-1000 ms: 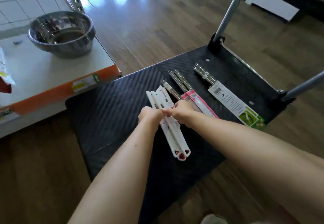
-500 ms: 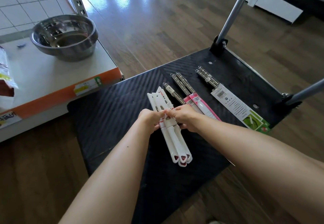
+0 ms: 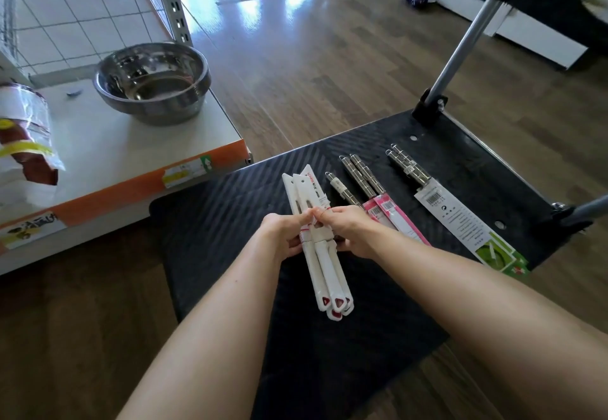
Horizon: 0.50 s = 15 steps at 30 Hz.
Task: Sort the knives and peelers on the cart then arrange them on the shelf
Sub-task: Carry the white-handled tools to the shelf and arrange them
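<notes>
Head view, single frame.

Cart deck point(image 3: 210, 222): black, ribbed, low to the wooden floor. Grey handle tube point(image 3: 460, 47) rises from its far right corner.

White bundle point(image 3: 329, 281): several long white utensils with red triangular marks on their near ends, gathered side by side over the middle of the deck. The pointed white sleeves face away from the person. Whether these are knives or peelers cannot be told. Whether the near ends touch the deck cannot be told.

Left hand point(image 3: 283, 233): fingers curled round the bundle's left side at mid-length, clasping it.

Right hand point(image 3: 348, 232): fingers curled round the bundle's right side, thumb and forefinger pinching it at the top, touching the left hand's fingertips.

Single steel-handled knife point(image 3: 340, 189): lying on the deck just right of the bundle, partly hidden under the right hand.

Pink-sleeved pair point(image 3: 365, 177): two steel handles side by side, blades in pink card sleeves, next along to the right.

Green-carded pair point(image 3: 460, 222): two steel handles, blades in a white card printed green at its near end, farthest right, apart from the pink pair.

Shelf point(image 3: 115, 156): white board with orange front edge, left of the cart.

Steel bowl point(image 3: 153, 80): upright on the shelf's far right corner.

Plastic bag point(image 3: 23, 136): printed, at the shelf's left edge.
</notes>
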Motion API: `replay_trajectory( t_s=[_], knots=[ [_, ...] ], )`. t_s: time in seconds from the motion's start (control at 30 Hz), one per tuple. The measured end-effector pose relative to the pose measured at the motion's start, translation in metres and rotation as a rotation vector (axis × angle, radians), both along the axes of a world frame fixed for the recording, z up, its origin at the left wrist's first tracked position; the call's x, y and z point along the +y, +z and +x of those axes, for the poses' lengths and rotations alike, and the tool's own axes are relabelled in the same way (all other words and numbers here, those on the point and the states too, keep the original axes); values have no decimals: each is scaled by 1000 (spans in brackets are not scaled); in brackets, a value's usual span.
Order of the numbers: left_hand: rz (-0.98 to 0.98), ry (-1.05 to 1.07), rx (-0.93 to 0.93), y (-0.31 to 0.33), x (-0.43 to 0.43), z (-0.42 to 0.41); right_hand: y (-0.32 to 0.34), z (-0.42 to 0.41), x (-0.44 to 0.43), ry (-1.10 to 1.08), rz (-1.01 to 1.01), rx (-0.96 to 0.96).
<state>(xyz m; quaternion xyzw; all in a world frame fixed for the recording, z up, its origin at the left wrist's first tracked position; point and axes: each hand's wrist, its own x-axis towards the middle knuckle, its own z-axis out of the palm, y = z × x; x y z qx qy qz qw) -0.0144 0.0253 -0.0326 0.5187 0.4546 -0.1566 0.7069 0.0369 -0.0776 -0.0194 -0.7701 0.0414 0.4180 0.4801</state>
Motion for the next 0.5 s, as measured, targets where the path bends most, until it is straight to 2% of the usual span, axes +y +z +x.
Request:
replay_trajectory(
  t_s=[0.2, 0.5],
  knots=[
    [-65, 12, 9, 6, 26, -7, 4, 3, 18, 70, 45, 43],
    [57, 29, -32, 31, 53, -10, 12, 8, 43, 81, 127, 14]
  ],
)
